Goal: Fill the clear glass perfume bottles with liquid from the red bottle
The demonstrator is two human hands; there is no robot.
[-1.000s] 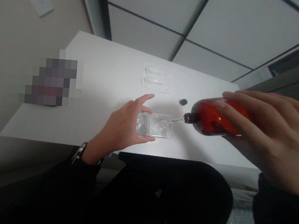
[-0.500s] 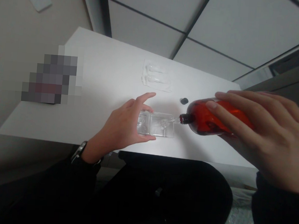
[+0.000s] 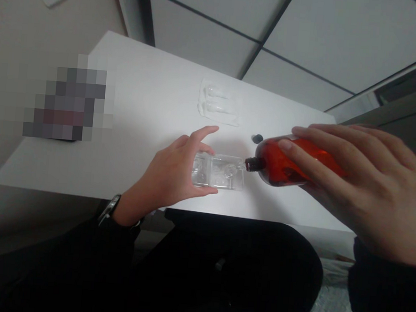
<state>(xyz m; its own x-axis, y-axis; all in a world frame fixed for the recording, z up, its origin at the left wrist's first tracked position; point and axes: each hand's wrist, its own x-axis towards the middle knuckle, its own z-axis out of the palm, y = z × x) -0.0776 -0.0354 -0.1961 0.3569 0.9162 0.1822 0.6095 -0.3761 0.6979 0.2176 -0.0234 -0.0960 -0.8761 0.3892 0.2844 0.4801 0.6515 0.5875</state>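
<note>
My right hand [image 3: 367, 188] is wrapped round an amber bottle [image 3: 283, 162], tipped nearly level with its dark neck pointing left. Clear liquid runs from the mouth into the right compartment of a clear plastic container [image 3: 224, 172] on the table. My left hand [image 3: 178, 170] holds that container at its left end, thumb along the near edge and fingers at the far edge. A small black cap [image 3: 257, 138] lies just beyond the bottle's neck.
Behind the container, a clear pack [image 3: 220, 103] with two clear pieces inside lies on the white table [image 3: 144, 98]. A blurred-out dark object [image 3: 68, 104] sits at the left end. Grey panels [image 3: 203, 30] stand behind the table.
The bottle has shifted slightly left, bringing its mouth closer to the container. Liquid still flows, and my left hand keeps its hold.
</note>
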